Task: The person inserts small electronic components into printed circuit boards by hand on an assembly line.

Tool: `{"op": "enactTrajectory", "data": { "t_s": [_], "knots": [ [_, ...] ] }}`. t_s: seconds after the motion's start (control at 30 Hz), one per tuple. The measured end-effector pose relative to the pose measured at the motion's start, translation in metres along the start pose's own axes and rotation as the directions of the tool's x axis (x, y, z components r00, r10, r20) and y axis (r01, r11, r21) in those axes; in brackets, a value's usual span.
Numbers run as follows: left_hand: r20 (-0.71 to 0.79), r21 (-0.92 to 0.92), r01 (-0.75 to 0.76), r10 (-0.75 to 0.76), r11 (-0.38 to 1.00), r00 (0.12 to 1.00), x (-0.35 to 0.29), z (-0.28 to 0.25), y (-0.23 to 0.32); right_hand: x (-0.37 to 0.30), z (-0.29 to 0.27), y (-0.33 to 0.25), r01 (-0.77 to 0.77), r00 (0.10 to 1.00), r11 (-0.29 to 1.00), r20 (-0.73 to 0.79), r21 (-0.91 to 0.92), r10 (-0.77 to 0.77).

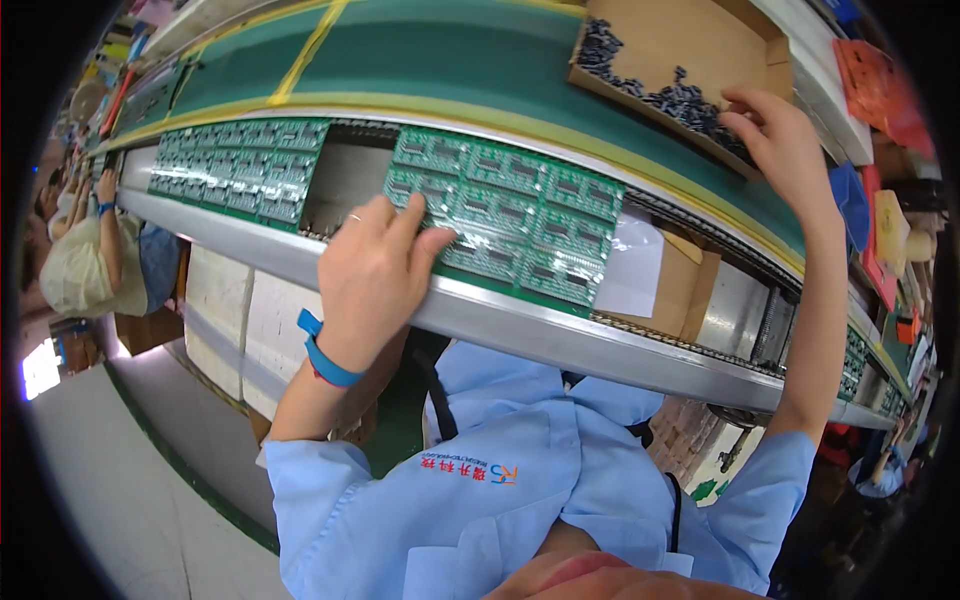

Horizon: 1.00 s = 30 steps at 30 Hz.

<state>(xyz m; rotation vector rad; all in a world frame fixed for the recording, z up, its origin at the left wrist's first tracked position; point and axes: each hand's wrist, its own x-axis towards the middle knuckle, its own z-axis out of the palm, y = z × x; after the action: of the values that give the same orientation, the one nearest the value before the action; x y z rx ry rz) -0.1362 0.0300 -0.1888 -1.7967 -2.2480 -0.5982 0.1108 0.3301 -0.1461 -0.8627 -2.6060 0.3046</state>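
Observation:
A panel of green circuit boards (500,215), fitted with small black chips, lies across the metal rails in front of me. My left hand (372,272) rests at its left edge, index finger and thumb apart, the fingertips touching the boards. A blue band circles that wrist. Farther off at the right, my right hand (772,135) reaches into a shallow cardboard box (690,40). Its thumb and forefinger are spread beside a heap of small black components (680,100); nothing shows between them.
Another green board panel (240,165) sits on the rails to the left. Behind the rails runs a green belt (430,55) with yellow edges. Below the rails is an open carton (690,295) with white paper (632,260). A red plastic bag (880,85) lies at the far right. Other people work at the left.

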Motion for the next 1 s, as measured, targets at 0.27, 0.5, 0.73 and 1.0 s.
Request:
{"op": "enactTrajectory", "data": {
  "t_s": [0.27, 0.5, 0.73, 1.0],
  "knots": [
    [0.187, -0.033, -0.187, 0.190, 0.982, 0.964, 0.011, 0.007, 0.062, 0.026, 0.032, -0.003, -0.064, 0.952, 0.976, 0.306, 0.207, -0.003],
    [-0.110, -0.085, -0.394, 0.385, 0.915, 0.916, 0.105, 0.008, 0.080, 0.018, 0.038, 0.011, -0.069, 0.976, 0.934, 0.216, 0.351, -0.009],
    [0.212, -0.073, -0.281, 0.290, 0.957, 0.933, 0.203, 0.109, 0.093, 0.018, 0.030, 0.027, -0.178, 0.983, 0.914, 0.107, 0.364, 0.149],
    [0.401, -0.194, -0.191, 0.255, 0.962, 0.880, 0.228, 0.126, 0.147, 0.013, 0.017, 0.048, -0.203, 0.975, 0.913, -0.008, 0.355, 0.220]
  ]
}}
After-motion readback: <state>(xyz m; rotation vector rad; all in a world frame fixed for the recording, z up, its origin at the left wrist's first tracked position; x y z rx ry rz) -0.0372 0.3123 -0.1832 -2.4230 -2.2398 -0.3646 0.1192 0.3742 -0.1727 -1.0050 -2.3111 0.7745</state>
